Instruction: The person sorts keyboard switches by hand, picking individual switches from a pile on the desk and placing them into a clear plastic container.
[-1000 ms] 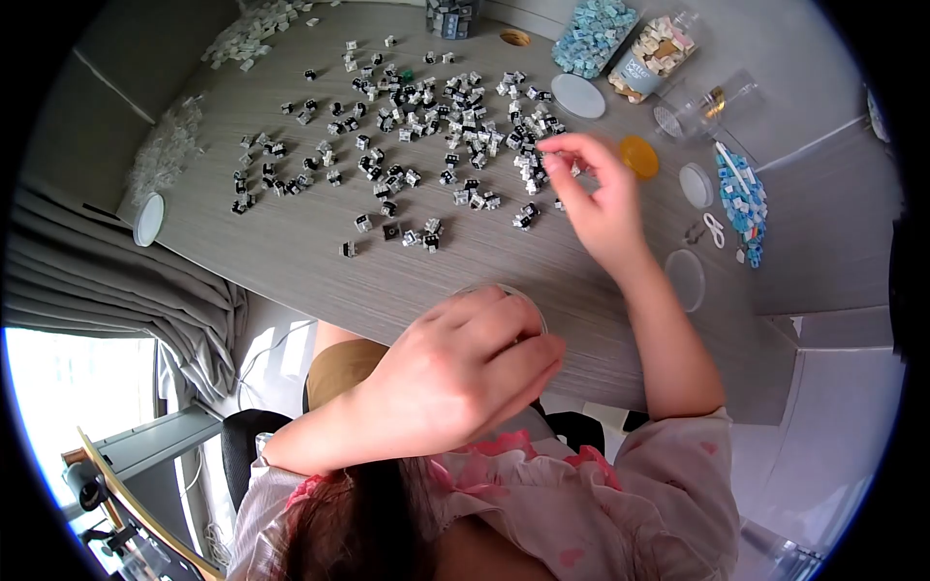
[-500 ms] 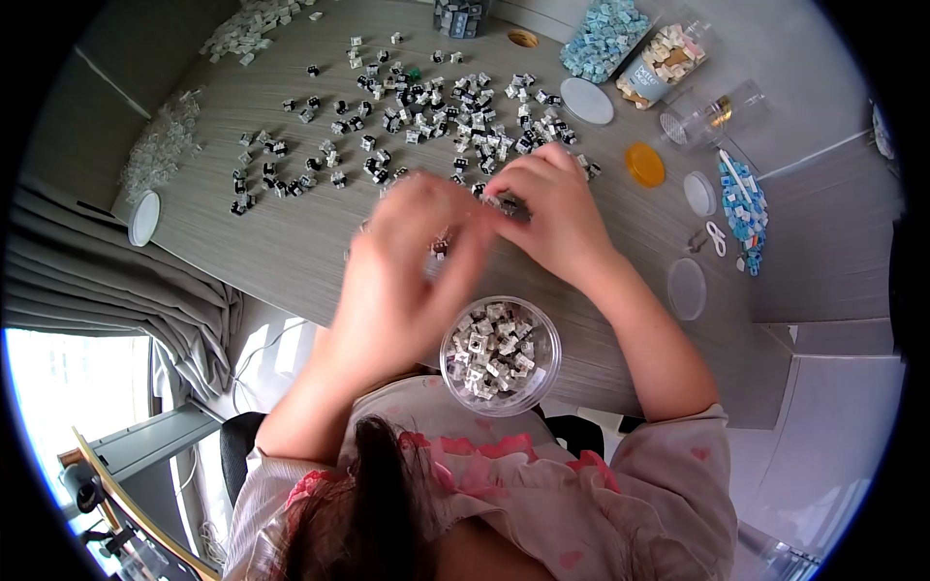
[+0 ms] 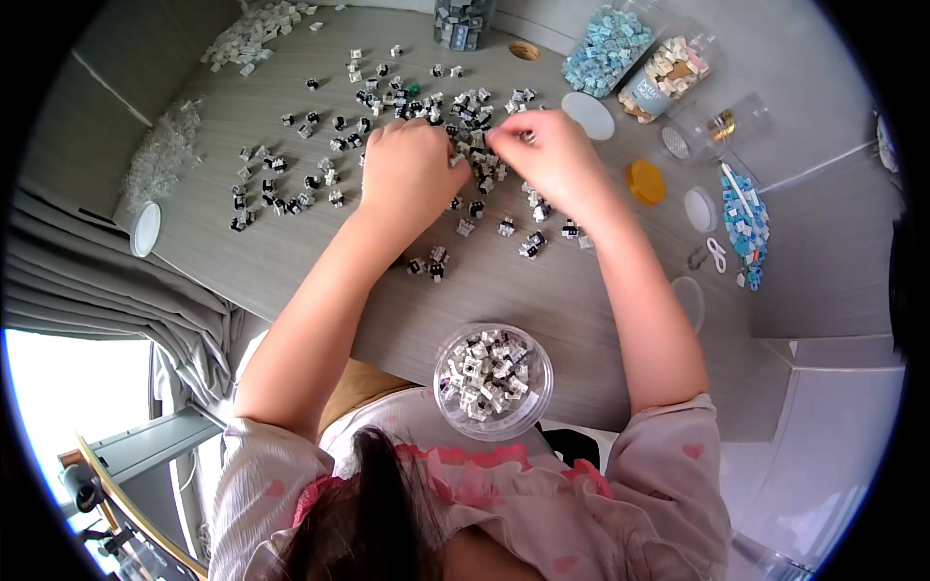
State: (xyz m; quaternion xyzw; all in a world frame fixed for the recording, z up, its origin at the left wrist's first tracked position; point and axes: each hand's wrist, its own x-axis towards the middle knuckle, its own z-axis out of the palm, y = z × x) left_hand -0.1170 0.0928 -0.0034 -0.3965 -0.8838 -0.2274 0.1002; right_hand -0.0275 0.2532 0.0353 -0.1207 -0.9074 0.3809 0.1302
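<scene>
Black-and-white keyboard switches (image 3: 465,111) lie scattered in a broad heap on the grey desk. My left hand (image 3: 412,165) is over the heap's near edge, its fingers curled and closed; its fingertips are hidden under the hand. Just right of it, my right hand (image 3: 552,160) is closed, with thumb and forefinger drawn together among the switches; what is between them does not show clearly. Close to my body, a round clear tub (image 3: 494,378) holds many switches. Several loose switches (image 3: 436,263) lie between the heap and the tub.
Clear plastic pieces (image 3: 163,150) and white pieces (image 3: 257,37) are piled at the left. Jars of blue keycaps (image 3: 608,53) and cream keycaps (image 3: 670,70) lie at the back right, near a yellow lid (image 3: 644,181). More blue keycaps (image 3: 744,223) lie at the right edge.
Both hands, together above the near desk before, have moved away from me and apart into the heap. The tub sits slightly lower in view, and the loose switches now show.
</scene>
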